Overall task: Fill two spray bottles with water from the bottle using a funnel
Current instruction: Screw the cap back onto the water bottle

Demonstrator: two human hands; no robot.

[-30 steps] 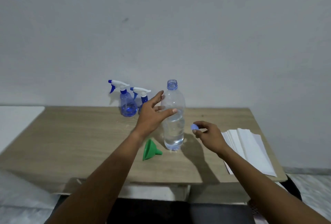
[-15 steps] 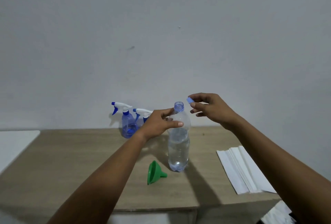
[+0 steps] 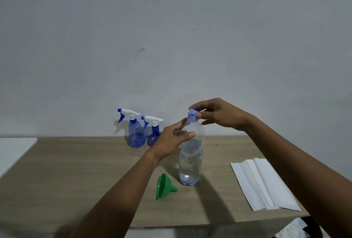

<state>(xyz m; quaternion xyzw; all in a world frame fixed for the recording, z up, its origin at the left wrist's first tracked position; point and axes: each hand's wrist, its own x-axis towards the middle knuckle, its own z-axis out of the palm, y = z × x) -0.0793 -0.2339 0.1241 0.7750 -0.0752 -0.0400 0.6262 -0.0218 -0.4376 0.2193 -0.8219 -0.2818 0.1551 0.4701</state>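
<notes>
A clear water bottle (image 3: 190,163), partly filled, stands upright near the middle of the wooden table (image 3: 76,176). My left hand (image 3: 171,140) grips its shoulder. My right hand (image 3: 219,114) holds the light-blue cap (image 3: 193,113) right on the bottle's mouth, pinched between thumb and fingers. A green funnel (image 3: 163,186) lies on its side just left of the bottle's base. Two blue spray bottles with white trigger heads stand by the wall: the larger (image 3: 136,133) on the left, the smaller (image 3: 153,133) partly hidden by my left hand.
A stack of white paper towels (image 3: 262,184) lies at the table's right side, under my right forearm. A white surface (image 3: 13,150) adjoins the table on the left. The grey wall runs directly behind the table.
My right hand carried the cap up from the table's right side onto the bottle's mouth. My left hand stayed on the bottle. The camera tilted upward.
</notes>
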